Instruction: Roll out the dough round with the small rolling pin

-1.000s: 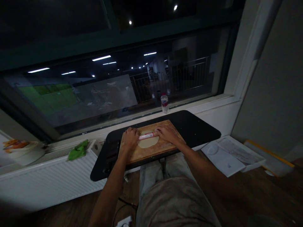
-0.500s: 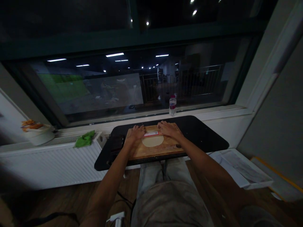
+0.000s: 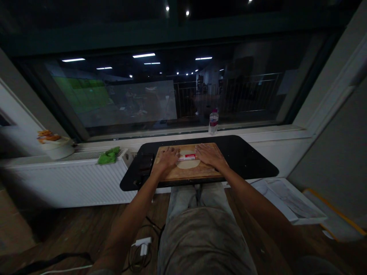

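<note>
Wooden cutting board [image 3: 189, 174] on the black table [image 3: 249, 162] carries a pale dough disc [image 3: 188, 164]. Flat, fingers open, the left hand [image 3: 168, 157] at 9 o'clock and right hand [image 3: 209, 156] at 3 o'clock press a rolling pin [image 3: 187, 157] across its 12 o'clock edge.

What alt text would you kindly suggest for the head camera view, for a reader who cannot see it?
A person's left hand and right hand rest flat on the ends of a red-and-white rolling pin lying across a pale dough disc on a wooden board. The board sits on a black table by a dark window, with a water bottle behind it.
</note>
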The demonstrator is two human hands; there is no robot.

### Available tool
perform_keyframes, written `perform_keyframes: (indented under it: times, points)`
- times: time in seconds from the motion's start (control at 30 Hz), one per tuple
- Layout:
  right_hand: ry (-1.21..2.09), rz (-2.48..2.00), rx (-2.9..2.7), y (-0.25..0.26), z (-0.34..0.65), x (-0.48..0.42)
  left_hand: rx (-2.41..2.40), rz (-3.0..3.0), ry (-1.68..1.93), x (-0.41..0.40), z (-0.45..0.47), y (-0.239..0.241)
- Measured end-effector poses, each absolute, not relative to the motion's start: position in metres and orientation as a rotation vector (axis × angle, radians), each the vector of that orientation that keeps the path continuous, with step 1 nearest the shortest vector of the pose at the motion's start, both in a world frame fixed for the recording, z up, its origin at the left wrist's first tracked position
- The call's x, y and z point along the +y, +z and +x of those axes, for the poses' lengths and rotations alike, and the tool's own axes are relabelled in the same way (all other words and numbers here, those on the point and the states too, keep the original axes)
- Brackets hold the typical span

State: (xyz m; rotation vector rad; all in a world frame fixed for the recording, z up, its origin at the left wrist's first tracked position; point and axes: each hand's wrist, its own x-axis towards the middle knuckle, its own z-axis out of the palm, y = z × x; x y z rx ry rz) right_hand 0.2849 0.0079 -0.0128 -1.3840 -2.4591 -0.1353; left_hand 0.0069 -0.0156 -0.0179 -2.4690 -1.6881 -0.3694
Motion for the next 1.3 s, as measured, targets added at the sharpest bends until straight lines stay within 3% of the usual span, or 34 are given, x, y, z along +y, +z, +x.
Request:
perform_keyframes:
  times: [0.3,1.0,1.3]
  points:
    - [-0.202,-1.498,-2.421,-0.012,0.283,-0.043,-1.747,-2.454,-0.180,-0.046,0.015,-0.007]
    - [-0.336,-1.359,-2.227,-0.042,0.283,-0.136,-1.595,-2.390,-0.623,-0.112,0.003,-0.042]
    - [-0.258,-1.330,-2.324,-0.036,0.292,-0.102,-1.629,-2.362,-0.599,-0.104,0.007,-0.043]
